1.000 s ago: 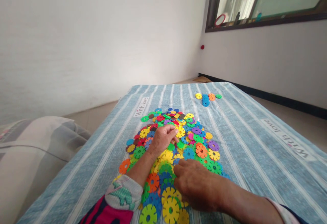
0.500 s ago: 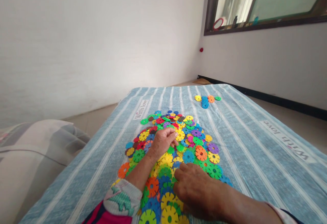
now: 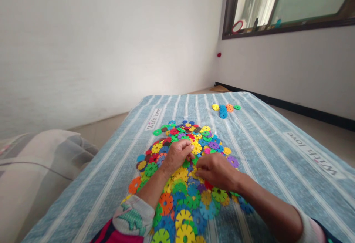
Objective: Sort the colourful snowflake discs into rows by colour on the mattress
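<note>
A pile of flat, notched plastic discs (image 3: 191,184) in several colours lies on a blue striped sheet (image 3: 266,143). My left hand (image 3: 177,154) rests on the middle of the pile with its fingers curled onto the discs near a yellow disc (image 3: 196,148). My right hand (image 3: 217,172) is just right of it, fingers bent and pinching at the discs, fingertips almost touching the left hand's. What each hand grips is hidden among the discs.
A small separate row of discs (image 3: 224,108), yellow, blue, orange and green, lies farther up the sheet. A grey pillow (image 3: 41,161) is at the left. White walls and a dark-framed window (image 3: 277,10) stand beyond the sheet.
My right hand has moved up from the near part of the pile to beside my left hand. Discs in the near part of the pile now lie uncovered. My left hand has barely moved.
</note>
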### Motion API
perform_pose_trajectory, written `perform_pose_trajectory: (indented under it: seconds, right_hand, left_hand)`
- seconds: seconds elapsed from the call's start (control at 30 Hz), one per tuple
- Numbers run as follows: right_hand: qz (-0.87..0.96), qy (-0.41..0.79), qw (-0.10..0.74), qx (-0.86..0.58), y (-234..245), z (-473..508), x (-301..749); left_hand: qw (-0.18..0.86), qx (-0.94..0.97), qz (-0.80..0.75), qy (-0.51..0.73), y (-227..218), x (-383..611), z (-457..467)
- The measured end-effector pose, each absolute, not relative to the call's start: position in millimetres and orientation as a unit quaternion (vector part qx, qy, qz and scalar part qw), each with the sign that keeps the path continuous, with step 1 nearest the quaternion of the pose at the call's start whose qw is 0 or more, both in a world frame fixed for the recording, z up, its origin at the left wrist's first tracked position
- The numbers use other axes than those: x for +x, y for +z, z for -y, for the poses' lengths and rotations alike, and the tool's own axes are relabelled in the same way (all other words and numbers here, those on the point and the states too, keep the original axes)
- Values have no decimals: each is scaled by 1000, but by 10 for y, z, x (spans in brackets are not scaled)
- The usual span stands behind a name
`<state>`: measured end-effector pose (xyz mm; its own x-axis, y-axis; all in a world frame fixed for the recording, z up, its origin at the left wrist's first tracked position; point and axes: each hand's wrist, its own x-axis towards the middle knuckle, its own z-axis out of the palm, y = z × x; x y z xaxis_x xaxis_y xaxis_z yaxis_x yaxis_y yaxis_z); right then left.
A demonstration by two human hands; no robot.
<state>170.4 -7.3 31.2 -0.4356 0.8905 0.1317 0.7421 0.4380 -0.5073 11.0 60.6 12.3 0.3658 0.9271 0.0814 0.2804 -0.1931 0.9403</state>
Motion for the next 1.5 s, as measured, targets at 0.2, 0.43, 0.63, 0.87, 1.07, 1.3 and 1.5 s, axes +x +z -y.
perform_pose_trajectory:
  seconds: [0.2, 0.43, 0.63, 0.87, 1.07, 1.3, 1.5]
  right_hand:
    - [687, 253, 387, -561, 69, -173, 1857]
    - [658, 261, 428, -562, -5, -209, 1860]
    - [645, 256, 441, -569, 48, -201, 1815]
    - [629, 319, 453, -545, 41, -206, 1780]
    - [606, 411, 462, -501, 40, -251, 1790]
    - [573, 510, 457, -450, 131, -319, 1805]
    - [676, 422, 389, -462, 309, -779, 2123]
  left_hand:
    - [475, 696, -420, 338, 103, 109, -602]
    - [480, 710, -405, 319, 106, 111, -574]
    - [487, 718, -387, 312, 147, 112, -562]
    - [500, 709, -383, 317, 167, 105, -560]
    - [525, 701, -366, 314, 161, 60, -585]
    - [550, 685, -365, 310, 207, 43, -571]
    - [542, 649, -403, 350, 199, 59, -548]
